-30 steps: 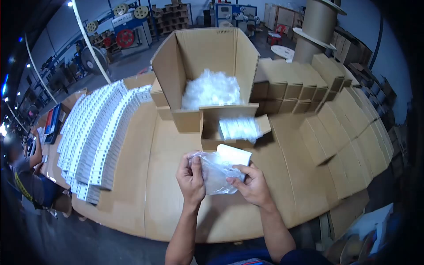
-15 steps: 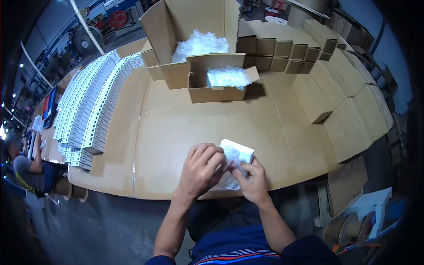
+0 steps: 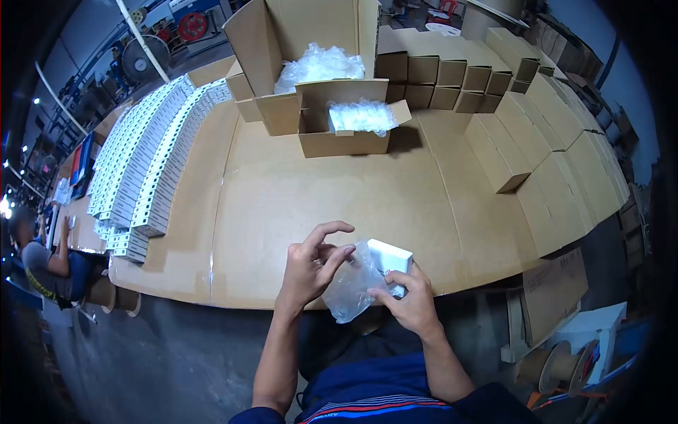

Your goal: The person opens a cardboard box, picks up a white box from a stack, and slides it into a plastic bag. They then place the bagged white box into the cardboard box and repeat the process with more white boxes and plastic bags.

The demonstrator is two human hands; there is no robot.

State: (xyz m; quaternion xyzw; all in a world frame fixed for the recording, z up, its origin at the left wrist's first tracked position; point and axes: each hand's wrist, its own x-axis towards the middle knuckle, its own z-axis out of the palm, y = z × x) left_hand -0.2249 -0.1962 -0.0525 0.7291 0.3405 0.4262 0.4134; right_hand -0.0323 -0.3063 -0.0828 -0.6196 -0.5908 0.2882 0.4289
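Near the table's front edge, my right hand (image 3: 412,297) grips a small white box (image 3: 390,258) by its right side, with the thumb on a clear plastic bag (image 3: 347,291). The bag hangs crumpled at the box's left side, partly over the table edge. My left hand (image 3: 316,266) is at the upper left of the bag, thumb and forefinger apart; the other fingers are curled. Further back stands an open cardboard box (image 3: 344,145) with plastic-wrapped items (image 3: 362,117) inside.
Rows of white boxes (image 3: 134,155) line the table's left side. Brown cartons (image 3: 494,148) are stacked at the right and back. A large open carton (image 3: 311,35) holds clear bags (image 3: 319,67). Another person (image 3: 53,261) sits far left. Spools (image 3: 565,366) lie lower right.
My left hand has opened its thumb and forefinger and come away from the box. The bag now hangs lower and more spread out. The white box has shifted slightly right and down.
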